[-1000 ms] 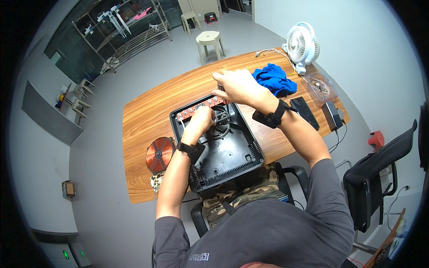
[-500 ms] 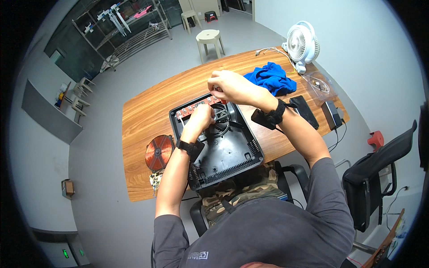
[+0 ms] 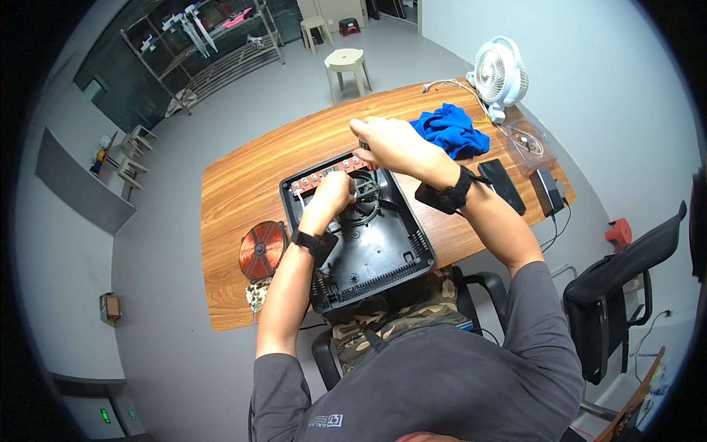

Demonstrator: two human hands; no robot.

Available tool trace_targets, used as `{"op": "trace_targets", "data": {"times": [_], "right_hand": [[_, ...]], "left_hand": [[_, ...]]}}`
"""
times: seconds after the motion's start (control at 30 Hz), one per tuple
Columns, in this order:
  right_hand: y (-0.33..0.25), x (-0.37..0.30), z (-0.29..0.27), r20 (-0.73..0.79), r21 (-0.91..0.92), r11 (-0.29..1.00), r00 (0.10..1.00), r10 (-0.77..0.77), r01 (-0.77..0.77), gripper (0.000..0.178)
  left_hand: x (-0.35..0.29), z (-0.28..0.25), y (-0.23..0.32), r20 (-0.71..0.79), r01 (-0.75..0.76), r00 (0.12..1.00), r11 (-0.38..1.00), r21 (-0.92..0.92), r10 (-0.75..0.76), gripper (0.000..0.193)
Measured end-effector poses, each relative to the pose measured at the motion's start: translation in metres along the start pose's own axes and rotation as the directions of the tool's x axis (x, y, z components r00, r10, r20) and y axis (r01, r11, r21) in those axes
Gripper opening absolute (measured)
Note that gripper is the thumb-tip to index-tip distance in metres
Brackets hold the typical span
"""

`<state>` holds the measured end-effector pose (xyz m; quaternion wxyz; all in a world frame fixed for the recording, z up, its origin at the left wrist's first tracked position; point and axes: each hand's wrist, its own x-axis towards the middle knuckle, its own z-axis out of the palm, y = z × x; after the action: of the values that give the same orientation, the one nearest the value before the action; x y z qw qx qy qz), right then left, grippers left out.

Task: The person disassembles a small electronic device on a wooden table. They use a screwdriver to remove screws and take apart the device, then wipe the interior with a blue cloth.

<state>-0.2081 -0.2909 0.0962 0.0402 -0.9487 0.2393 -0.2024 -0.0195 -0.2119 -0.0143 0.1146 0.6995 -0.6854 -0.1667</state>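
A black plastic appliance housing [image 3: 375,254] lies open in front of me, its hollow inside facing up. Along its far edge runs a long orange-red circuit board [image 3: 313,181] with several small buttons. My left hand [image 3: 336,191] reaches into the housing with curled fingers, beside a round black fan frame [image 3: 364,200]; whatever it pinches is hidden. Above the board's right end, my right hand [image 3: 387,141] is closed round a dark-handled tool [image 3: 364,144], mostly covered by the fingers. A copper coil disc [image 3: 263,251] rests left of the housing.
Below the coil sits a small component board [image 3: 257,293]. Right of the housing are a blue cloth [image 3: 449,131], a black phone [image 3: 502,186], a black adapter box [image 3: 546,190] with cables, and a clear plastic bag [image 3: 529,144]. A white fan [image 3: 498,74] stands at the far right corner.
My right hand has shifted slightly right and turned at the wrist, showing more of the dark handle. The left hand stays in place inside the housing.
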Motion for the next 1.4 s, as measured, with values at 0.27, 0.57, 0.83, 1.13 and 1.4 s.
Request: {"op": "trace_targets", "data": {"times": [0.27, 0.57, 0.83, 1.13, 1.4], "right_hand": [[-0.012, -0.01, -0.014, 0.001, 0.053, 0.991, 0.993, -0.121, 0.121, 0.029], [-0.003, -0.005, -0.013, -0.006, -0.041, 0.998, 0.999, 0.044, -0.044, 0.031], [-0.007, -0.011, -0.018, 0.034, 0.084, 0.994, 0.997, -0.068, 0.065, 0.034], [0.001, -0.008, -0.002, -0.12, 0.097, 0.98, 0.979, -0.164, 0.176, 0.026], [0.004, -0.012, 0.0, -0.087, 0.129, 0.989, 0.995, -0.058, 0.069, 0.029]], "left_hand": [[-0.001, 0.002, 0.0, -0.017, -0.015, 1.0, 1.0, 0.028, 0.016, 0.028], [-0.002, 0.001, 0.001, -0.019, -0.061, 0.998, 0.997, 0.051, 0.062, 0.029], [-0.005, 0.002, -0.001, -0.039, -0.033, 0.999, 0.999, 0.014, 0.034, 0.027], [0.0, -0.001, 0.001, 0.013, -0.007, 1.0, 1.0, 0.029, 0.007, 0.031], [0.003, -0.003, 0.0, 0.05, -0.037, 0.998, 0.998, 0.058, 0.034, 0.032]]}}
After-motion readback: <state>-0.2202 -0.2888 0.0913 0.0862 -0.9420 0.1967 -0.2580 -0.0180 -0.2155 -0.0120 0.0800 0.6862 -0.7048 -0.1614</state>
